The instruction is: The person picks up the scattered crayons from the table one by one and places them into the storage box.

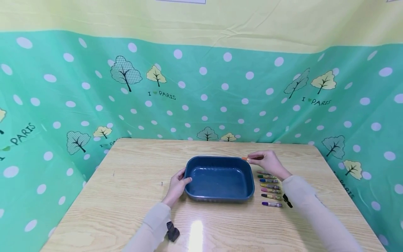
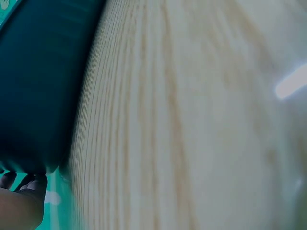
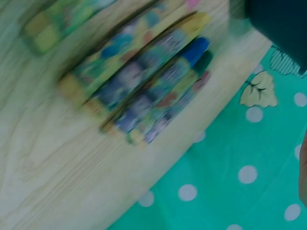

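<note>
A dark blue rectangular basin [image 1: 217, 183] sits upright on the table, nothing inside it. My left hand [image 1: 177, 184] grips its left end, thumb over the rim and the other fingers along the outer wall; the left wrist view shows fingertips against the basin's side [image 2: 43, 86]. At the far right corner of the basin, my right hand [image 1: 267, 162] pinches an orange crayon [image 1: 244, 159] close to the rim. To the right of the basin, several paper-wrapped crayons [image 1: 270, 187] lie in a column, with coloured tips toward the basin; the right wrist view shows their printed wrappers [image 3: 139, 72], blurred.
The wooden table [image 1: 132, 182] ends at a green dotted curtain [image 1: 204, 105] behind and beside it. A tiny pale scrap [image 1: 162, 183] lies left of my left hand. Black wrist devices [image 1: 172, 231] sit at both sleeves.
</note>
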Tool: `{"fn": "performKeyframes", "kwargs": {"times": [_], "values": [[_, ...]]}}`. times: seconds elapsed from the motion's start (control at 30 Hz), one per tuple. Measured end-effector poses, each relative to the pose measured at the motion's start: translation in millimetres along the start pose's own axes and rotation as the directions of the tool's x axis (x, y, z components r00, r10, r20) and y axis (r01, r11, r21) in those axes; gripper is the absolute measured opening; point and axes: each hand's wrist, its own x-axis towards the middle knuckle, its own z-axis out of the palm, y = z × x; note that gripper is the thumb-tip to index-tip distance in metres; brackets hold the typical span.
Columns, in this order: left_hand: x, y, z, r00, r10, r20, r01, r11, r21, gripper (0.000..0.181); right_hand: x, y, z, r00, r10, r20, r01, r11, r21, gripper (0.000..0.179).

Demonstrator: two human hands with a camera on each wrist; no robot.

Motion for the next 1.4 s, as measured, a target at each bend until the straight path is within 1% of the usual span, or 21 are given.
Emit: {"fn": "performKeyframes", "kwargs": {"times": [0.23, 0.47, 0.73, 0.87, 1.0, 1.1, 1.23, 1.4], "values": [[-0.3, -0.3, -0.8, 1.0, -0.003, -0.004, 0.003, 1.0, -0.009, 0.056, 1.9, -13.4, 16.8, 0.998, -0.008, 0.054, 0.006, 0.999, 0.04, 0.032], [0.3, 0.0, -0.6, 1.0, -0.014, 0.004, 0.014, 1.0, -0.015, 0.056, 4.4, -20.1, 36.0, 0.997, -0.021, 0.072, 0.018, 0.999, 0.045, 0.025], [0.5, 0.3, -1.0, 1.0, -0.011, 0.006, 0.011, 0.999, -0.032, 0.056, 12.6, -21.9, 58.3, 0.996, -0.035, 0.084, 0.032, 0.999, 0.039, 0.021], [0.3, -0.6, -0.6, 1.0, 0.003, 0.005, -0.003, 0.999, -0.039, 0.056, 15.2, -23.6, 67.9, 0.995, -0.048, 0.083, 0.045, 0.998, 0.036, 0.02], [-0.1, -0.2, -0.2, 1.0, 0.019, -0.006, -0.02, 0.999, -0.048, 0.057, 18.4, -24.5, 77.5, 0.995, -0.049, 0.088, 0.047, 0.999, 0.026, 0.019], [-1.3, 1.3, -0.4, 0.999, 0.03, -0.014, -0.03, 0.998, -0.046, 0.057, 21.1, -24.5, 85.2, 0.996, -0.03, 0.087, 0.027, 0.999, 0.03, 0.019], [-1.7, 2.5, -0.3, 0.999, 0.03, -0.014, -0.03, 0.999, -0.033, 0.057, 23.3, -22.1, 95.0, 0.996, -0.017, 0.085, 0.015, 1.0, 0.024, 0.018], [-0.1, 0.5, -0.6, 1.0, 0.014, -0.016, -0.015, 0.999, -0.028, 0.057, 24.9, -18.2, 104.1, 0.995, -0.015, 0.103, 0.017, 1.0, -0.023, 0.017]]}}
